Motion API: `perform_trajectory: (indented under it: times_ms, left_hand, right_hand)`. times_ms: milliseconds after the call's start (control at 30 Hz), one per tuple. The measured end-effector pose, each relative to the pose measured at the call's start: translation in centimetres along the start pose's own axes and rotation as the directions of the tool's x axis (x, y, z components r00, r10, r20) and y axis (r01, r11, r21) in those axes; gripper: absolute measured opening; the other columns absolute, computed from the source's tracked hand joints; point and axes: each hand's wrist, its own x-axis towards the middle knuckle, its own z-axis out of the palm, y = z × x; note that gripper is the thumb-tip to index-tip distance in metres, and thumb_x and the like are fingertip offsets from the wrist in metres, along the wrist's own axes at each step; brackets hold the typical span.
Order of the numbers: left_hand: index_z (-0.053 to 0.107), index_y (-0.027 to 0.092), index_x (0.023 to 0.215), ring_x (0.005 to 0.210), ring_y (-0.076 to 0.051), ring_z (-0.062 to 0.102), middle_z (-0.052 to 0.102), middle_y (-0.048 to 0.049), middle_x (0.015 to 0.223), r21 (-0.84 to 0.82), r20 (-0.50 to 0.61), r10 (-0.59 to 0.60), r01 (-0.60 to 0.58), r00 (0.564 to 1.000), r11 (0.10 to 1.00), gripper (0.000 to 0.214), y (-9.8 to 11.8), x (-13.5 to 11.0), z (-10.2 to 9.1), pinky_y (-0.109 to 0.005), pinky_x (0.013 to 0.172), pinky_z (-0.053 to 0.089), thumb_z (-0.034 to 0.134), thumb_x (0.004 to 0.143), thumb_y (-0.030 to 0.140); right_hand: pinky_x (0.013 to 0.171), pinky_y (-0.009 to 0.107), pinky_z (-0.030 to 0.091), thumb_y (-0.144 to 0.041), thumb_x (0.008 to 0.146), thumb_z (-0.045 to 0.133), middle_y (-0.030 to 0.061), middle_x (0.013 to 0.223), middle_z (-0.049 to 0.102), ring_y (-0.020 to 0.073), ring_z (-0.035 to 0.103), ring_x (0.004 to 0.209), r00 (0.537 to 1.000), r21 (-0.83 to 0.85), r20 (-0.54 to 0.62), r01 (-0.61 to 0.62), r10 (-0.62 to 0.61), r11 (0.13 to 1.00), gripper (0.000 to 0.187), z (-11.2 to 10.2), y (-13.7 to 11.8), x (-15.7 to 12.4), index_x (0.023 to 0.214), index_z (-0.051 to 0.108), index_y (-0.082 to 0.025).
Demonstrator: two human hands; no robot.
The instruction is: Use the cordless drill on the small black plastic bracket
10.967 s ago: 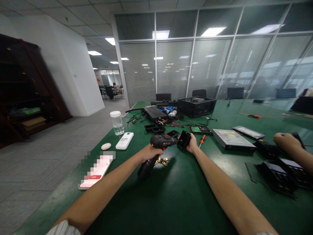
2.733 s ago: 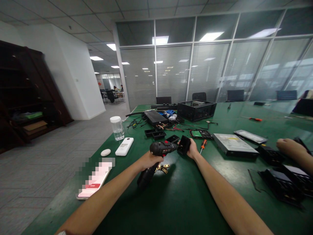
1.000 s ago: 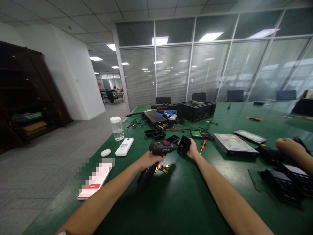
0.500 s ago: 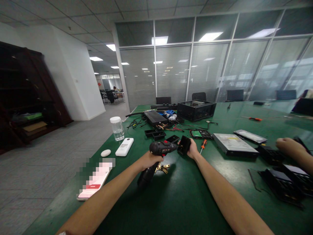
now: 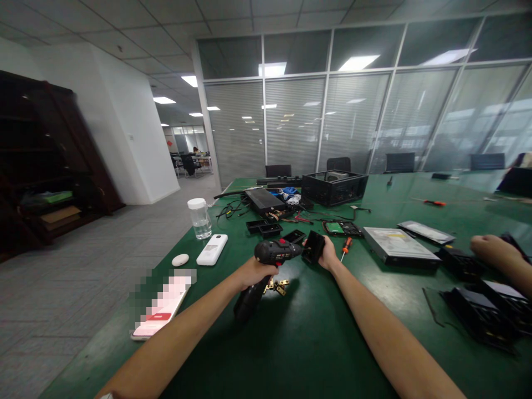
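Observation:
My left hand (image 5: 253,274) is wrapped round the grip of a black cordless drill (image 5: 275,252), its chuck pointing right. In my right hand (image 5: 328,255) is a small black box-like part (image 5: 313,247), tilted up off the table. The drill's tip meets the left side of this part; whether a screw is there is too small to tell. Several brass-coloured brackets (image 5: 281,287) lie on the table just below the drill. Behind my hands rests a black tray-like part (image 5: 294,236). An orange-handled screwdriver (image 5: 346,247) lies right of my right hand.
At left on the green table (image 5: 257,366) are a phone (image 5: 166,310), a white device (image 5: 211,249) and a lidded jar (image 5: 200,219). A black computer case (image 5: 332,188) stands at the back. An optical drive (image 5: 397,247) and another person's hand (image 5: 492,249) are at right.

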Motion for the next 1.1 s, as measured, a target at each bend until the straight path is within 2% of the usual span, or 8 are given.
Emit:
perform_trajectory:
  times_ms: [800, 1000, 1100]
  left_hand:
    - [0.053, 0.012, 0.063, 0.052, -0.010, 0.045, 0.051, 0.0009, 0.056, -0.001, -0.007, 0.022, -0.022, 1.000, 1.000, 0.009, -0.35, 0.13, -0.03, -0.022, 0.049, 0.035, 0.052, 0.061, 0.022]
    - [0.052, 0.013, 0.060, 0.050, -0.010, 0.045, 0.051, 0.0004, 0.054, 0.025, -0.005, 0.023, -0.023, 1.000, 0.999, 0.010, -0.17, -0.03, 0.00, -0.023, 0.049, 0.036, 0.052, 0.062, 0.022]
    - [0.051, 0.013, 0.059, 0.049, -0.010, 0.045, 0.051, 0.0005, 0.053, 0.020, 0.014, 0.040, -0.040, 0.999, 0.999, 0.010, -0.32, -0.01, -0.01, -0.023, 0.049, 0.036, 0.051, 0.062, 0.022]
  right_hand:
    - [0.059, 0.035, 0.047, -0.037, 0.073, 0.032, 0.0101, 0.073, 0.065, 0.0232, 0.061, 0.071, 0.999, -0.026, 0.028, 0.027, -0.026, 0.999, 0.037, -0.54, 0.22, 0.55, 0.075, 0.061, -0.016]
    - [0.069, 0.041, 0.044, -0.032, 0.072, 0.029, 0.0142, 0.079, 0.065, 0.0237, 0.061, 0.076, 0.993, 0.005, 0.120, -0.005, 0.005, 1.000, 0.035, -0.91, -0.10, 0.52, 0.072, 0.063, -0.022]
    - [0.073, 0.043, 0.043, -0.031, 0.071, 0.030, 0.0143, 0.078, 0.065, 0.0238, 0.061, 0.079, 0.993, 0.023, 0.122, 0.000, -0.002, 1.000, 0.035, -0.81, -0.25, 0.43, 0.071, 0.064, -0.024]
